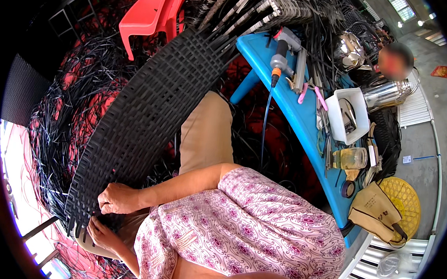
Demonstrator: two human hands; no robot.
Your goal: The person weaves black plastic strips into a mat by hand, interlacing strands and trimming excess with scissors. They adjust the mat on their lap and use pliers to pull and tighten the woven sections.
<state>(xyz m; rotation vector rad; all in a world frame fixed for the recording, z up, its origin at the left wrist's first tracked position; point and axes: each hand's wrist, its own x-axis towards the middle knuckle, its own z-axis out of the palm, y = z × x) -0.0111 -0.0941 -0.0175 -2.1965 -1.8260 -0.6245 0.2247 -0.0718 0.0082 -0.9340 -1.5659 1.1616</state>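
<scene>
Black strips [59, 132] lie in a messy heap all over the red floor on the left. On top sits a long black woven panel [150, 111], running from the near left up toward the far middle. Both hands work at its near end. The right hand [117, 198] is curled into a loose fist, resting on the panel's edge. The left hand [101, 234] is just below it, fingers bent and pinching the loose strip ends. To the right stands a blue table [289, 112] with a grey air tool [282, 52], a white box [349, 115] and a glass jar [351, 158]. A brown bag [377, 211] sits nearer, beside a yellow basket [405, 197].
</scene>
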